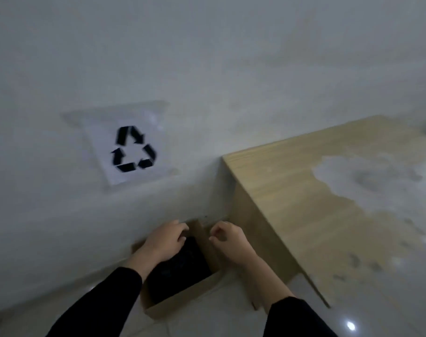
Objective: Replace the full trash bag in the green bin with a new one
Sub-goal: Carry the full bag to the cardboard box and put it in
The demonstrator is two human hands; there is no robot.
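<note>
An open cardboard box [182,304] stands on the floor against the wall, with black folded bags [182,271] inside it. My left hand [163,242] reaches into the box's far end, fingers curled over the top of the black bags. My right hand [227,238] hovers at the box's right flap [202,231], thumb and fingers pinched close together; the image is blurred and I cannot tell whether it grips anything. No green bin is in view.
A wooden table [328,203] with a worn, whitish patch on its top stands right of the box, against the grey wall. A paper sheet with a black recycling symbol [131,149] is stuck on the wall. The floor is pale glossy tile [207,324].
</note>
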